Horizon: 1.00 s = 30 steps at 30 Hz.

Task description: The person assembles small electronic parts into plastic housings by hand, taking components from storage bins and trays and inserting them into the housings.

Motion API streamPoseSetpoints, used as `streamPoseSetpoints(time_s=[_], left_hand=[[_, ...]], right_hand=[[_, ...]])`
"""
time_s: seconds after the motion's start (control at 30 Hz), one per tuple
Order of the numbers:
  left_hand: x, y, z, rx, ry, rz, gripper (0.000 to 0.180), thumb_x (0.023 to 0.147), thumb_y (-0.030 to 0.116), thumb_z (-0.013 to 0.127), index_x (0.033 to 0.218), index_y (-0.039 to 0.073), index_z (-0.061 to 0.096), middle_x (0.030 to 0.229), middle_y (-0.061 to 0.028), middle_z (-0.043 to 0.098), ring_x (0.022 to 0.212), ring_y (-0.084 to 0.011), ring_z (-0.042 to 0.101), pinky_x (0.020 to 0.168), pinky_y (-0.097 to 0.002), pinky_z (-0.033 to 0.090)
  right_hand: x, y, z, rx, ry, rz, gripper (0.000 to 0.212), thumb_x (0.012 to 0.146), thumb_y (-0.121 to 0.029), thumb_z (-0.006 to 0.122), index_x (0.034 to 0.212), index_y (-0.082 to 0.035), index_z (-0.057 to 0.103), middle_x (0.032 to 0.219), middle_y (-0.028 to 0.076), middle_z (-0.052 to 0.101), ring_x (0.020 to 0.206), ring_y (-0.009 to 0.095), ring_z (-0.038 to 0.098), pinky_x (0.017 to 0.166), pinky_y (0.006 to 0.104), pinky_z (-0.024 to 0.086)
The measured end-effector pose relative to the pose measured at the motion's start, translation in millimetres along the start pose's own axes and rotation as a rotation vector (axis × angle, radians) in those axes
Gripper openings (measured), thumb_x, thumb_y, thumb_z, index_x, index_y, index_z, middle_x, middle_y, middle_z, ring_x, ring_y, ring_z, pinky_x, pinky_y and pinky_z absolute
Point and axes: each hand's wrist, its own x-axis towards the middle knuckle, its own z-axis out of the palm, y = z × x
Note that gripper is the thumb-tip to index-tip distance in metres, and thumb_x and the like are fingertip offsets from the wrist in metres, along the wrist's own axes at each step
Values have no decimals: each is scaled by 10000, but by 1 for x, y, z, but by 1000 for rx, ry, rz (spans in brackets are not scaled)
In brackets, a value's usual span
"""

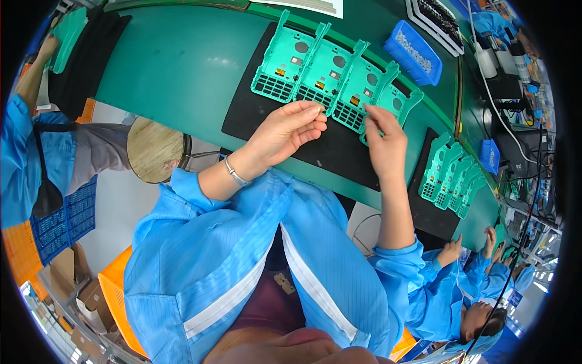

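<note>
Several green plastic housings (324,68) lie side by side on a black mat (242,115), each with a grid of square holes at its near end. My left hand (288,130) is closed in a pinch in front of the second housing; whatever sits between thumb and forefinger is too small to make out. At the near end of the third housing is my right hand (386,142), fingers bent, thumb and forefinger tips slightly apart. Nothing shows between them. This hand covers part of the fourth housing's near side.
Beyond the housings, a blue bin (413,53) holds small pale parts. More green housings (450,176) lie on a second mat to the right. Co-workers sit on both sides; a round stool (156,150) stands at the left. A white cable (494,103) hangs at the right.
</note>
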Motion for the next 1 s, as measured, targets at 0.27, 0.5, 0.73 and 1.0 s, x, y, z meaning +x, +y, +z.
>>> streamPoseSetpoints(time_s=[0.27,0.5,0.73,1.0], left_hand=[[6,-9,-1,-84,5,54,131,905,151,578,1005,67,582,900,-18,609,813,-84,581,758,-224,484],[9,-18,0,-137,10,78,105,898,129,584,978,63,594,889,-3,601,806,-76,567,781,-223,469],[0,-10,4,-30,12,60,337,961,191,458,1240,4,483,1077,-98,582,975,-154,569,873,-291,465],[-10,-2,-1,119,29,155,298,979,188,402,1201,12,496,1131,-146,571,1027,-185,568,898,-323,462]], right_hand=[[-5,-46,15,246,-144,101,133,806,-58,647,931,-15,658,858,57,634,671,100,581,624,224,475],[1,-54,27,195,-147,117,102,795,-88,662,862,-11,662,747,52,629,619,95,560,592,232,466],[52,-26,16,-105,-128,380,223,790,-232,630,859,-26,684,759,112,669,682,167,635,645,295,485],[90,-8,27,-366,-209,255,216,759,-233,632,848,-47,693,745,101,667,661,192,622,644,312,479]])
